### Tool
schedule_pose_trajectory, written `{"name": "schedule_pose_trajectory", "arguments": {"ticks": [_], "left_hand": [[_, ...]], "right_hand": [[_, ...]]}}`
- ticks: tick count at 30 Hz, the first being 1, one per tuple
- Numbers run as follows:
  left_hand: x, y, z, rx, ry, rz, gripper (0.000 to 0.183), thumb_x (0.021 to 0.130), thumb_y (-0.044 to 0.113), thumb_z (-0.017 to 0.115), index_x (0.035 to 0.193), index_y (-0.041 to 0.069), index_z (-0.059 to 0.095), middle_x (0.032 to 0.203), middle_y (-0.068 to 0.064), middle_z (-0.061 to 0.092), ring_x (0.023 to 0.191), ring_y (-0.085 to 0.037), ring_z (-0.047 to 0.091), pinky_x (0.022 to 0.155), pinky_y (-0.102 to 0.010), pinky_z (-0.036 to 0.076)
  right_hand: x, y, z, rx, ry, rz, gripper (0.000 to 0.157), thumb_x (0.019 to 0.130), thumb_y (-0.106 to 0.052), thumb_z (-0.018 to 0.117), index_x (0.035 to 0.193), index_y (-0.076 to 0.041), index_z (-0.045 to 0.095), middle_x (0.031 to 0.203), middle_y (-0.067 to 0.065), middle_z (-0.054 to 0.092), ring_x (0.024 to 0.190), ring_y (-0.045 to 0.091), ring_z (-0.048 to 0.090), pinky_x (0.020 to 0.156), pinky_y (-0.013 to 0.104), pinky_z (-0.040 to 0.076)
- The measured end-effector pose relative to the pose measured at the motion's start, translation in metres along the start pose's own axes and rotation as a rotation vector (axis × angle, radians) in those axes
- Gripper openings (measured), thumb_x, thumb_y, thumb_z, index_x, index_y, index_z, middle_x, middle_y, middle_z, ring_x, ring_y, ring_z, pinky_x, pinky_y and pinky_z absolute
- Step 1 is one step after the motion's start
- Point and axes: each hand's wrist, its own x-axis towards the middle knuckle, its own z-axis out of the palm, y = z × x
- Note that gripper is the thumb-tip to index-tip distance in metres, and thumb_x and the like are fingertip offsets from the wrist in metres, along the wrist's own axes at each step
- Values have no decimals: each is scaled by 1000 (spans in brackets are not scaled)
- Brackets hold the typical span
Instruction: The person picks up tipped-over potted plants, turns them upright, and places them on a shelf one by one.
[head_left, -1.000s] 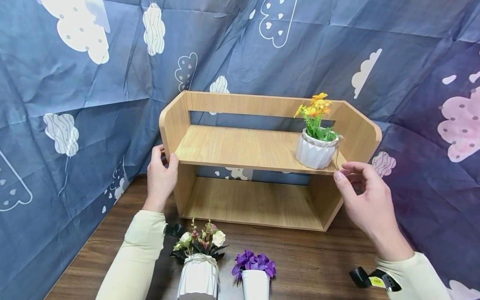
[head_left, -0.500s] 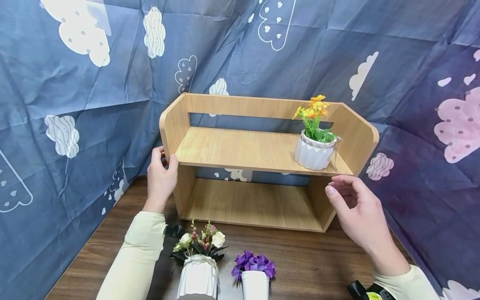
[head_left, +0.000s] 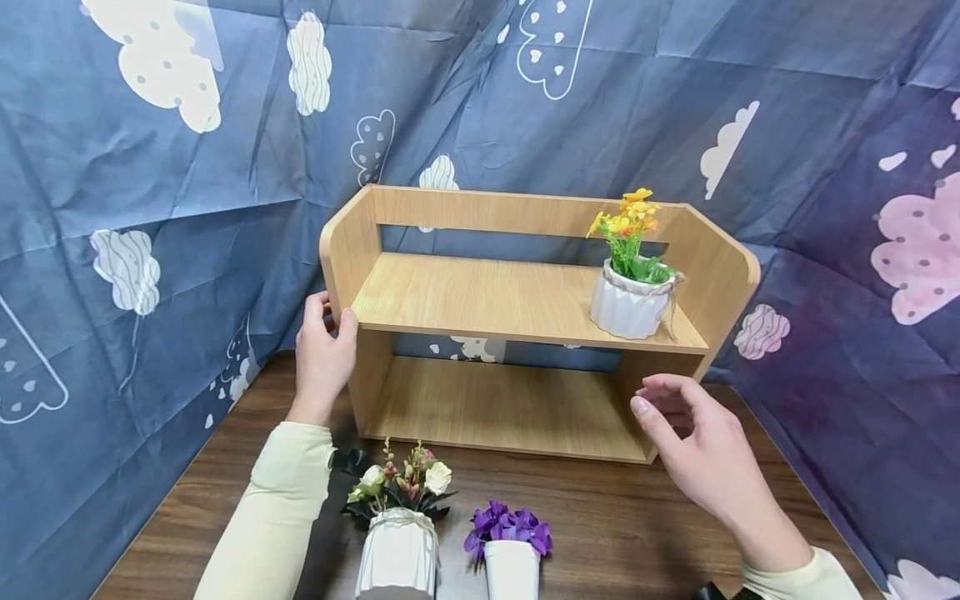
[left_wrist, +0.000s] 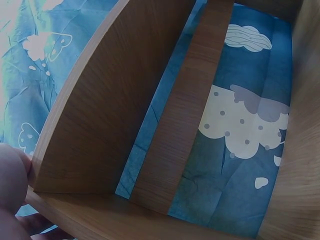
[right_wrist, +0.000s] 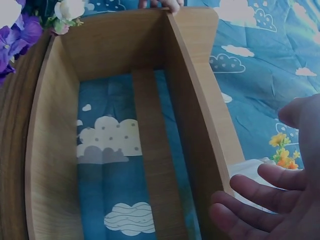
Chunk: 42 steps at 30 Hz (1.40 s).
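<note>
A two-tier wooden shelf (head_left: pixel 480 292) stands on the table. My left hand (head_left: pixel 322 358) grips the front edge of its left side panel, thumb in front and fingers round the outer side. On the upper tier, near the right end, sits a white pot (head_left: pixel 630 302) with yellow artificial flowers (head_left: pixel 630 215) and twine round its rim. My right hand (head_left: pixel 705 446) hovers in front of the shelf's lower right corner, fingers loosely bent and holding nothing. In the right wrist view its fingers (right_wrist: pixel 260 192) appear spread apart.
Close to me on the brown wooden table (head_left: pixel 600 517) stand a white pot (head_left: pixel 397 554) with cream roses and a smaller white pot (head_left: pixel 512 571) with purple flowers. A blue cloud-patterned cloth (head_left: pixel 225 167) hangs behind and at both sides.
My right hand has moved down and slightly left, away from the pot with yellow flowers. My left hand has stayed on the shelf's side panel, and the pots have not moved.
</note>
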Motion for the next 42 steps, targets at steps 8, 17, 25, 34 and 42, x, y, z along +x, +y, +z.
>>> {"name": "schedule_pose_trajectory", "arguments": {"ticks": [8,17,25,34,42], "left_hand": [[-1,0,0,-6,-3,0,46,108,31,52,149,9,50,150,-24,59,133,-43,62,110,-64,53],[-2,0,0,-2,1,5,46,108,30,52,148,8,50,150,-25,59,134,-44,62,109,-65,53],[-1,-1,0,-6,-3,7,45,108,29,53,148,8,50,149,-25,59,134,-43,62,109,-65,53],[-1,0,1,-8,-9,-6,46,108,30,52,149,9,49,151,-25,58,136,-44,61,110,-65,52],[0,0,1,-15,-11,-8,47,108,31,51,149,9,49,152,-24,58,136,-43,61,111,-65,52]], "right_hand": [[-8,1,6,-8,-46,18,27,102,-20,74,125,-7,71,110,7,79,92,-11,62,82,6,48],[-17,4,17,-9,-81,16,25,101,-20,75,123,-9,72,105,1,78,90,-6,65,79,10,51],[-27,7,30,7,-126,43,23,101,-20,75,120,-8,73,102,-3,76,84,-4,64,75,18,55],[-35,8,37,16,-136,63,22,101,-21,76,119,-8,73,98,-5,76,84,-4,64,74,19,56],[-43,10,43,9,-183,88,25,102,-24,75,120,-8,73,102,-4,75,87,-3,65,78,22,58]]}}
